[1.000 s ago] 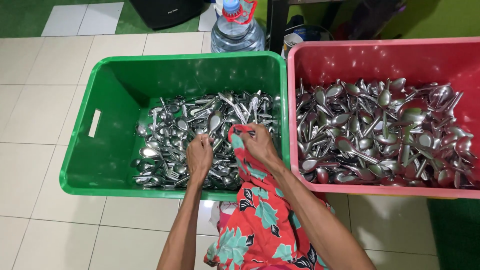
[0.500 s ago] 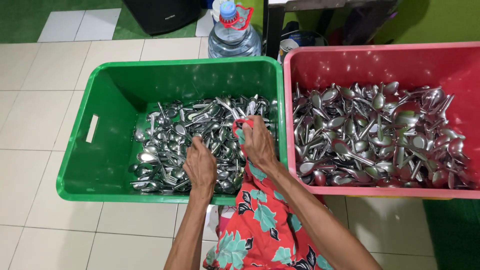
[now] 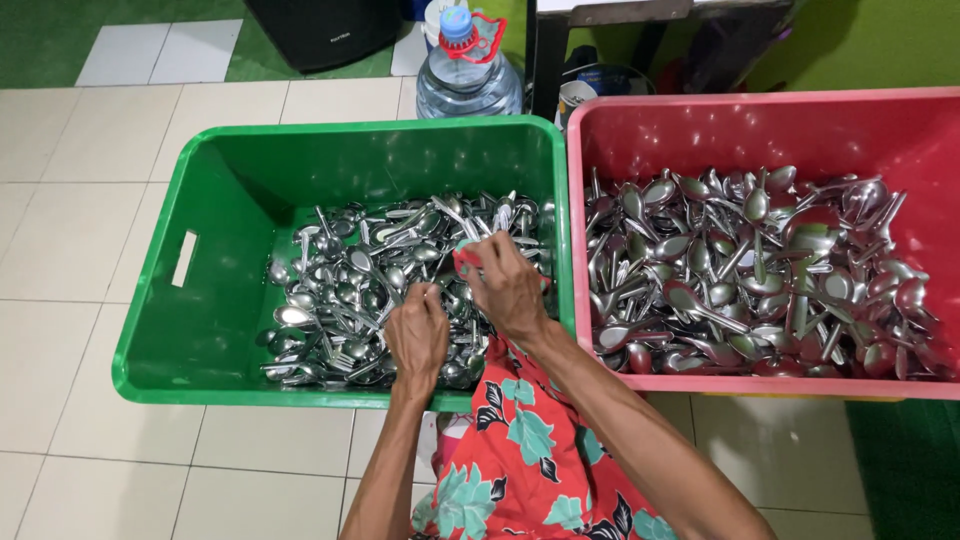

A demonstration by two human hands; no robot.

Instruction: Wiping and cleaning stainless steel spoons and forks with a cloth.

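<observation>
Underfoot, the floor [image 3: 70,250] is laid with pale cream tiles, giving way to green flooring [image 3: 150,30] along the far edge and at the lower right. Two plastic crates sit on it side by side, rims touching: a green crate [image 3: 200,290] heaped with silver spoons and forks [image 3: 340,300] piled toward its right half, and a red crate [image 3: 740,125] filled with more silver spoons [image 3: 740,270]. Both hands are down in the green crate. Her left hand [image 3: 418,335] is curled, fingers closed into the cutlery heap near the front wall. Her right hand [image 3: 505,285] grasps a red cloth [image 3: 468,258] against the pile. Behind the crates stand a clear water bottle [image 3: 468,75] and a black box [image 3: 320,30].
</observation>
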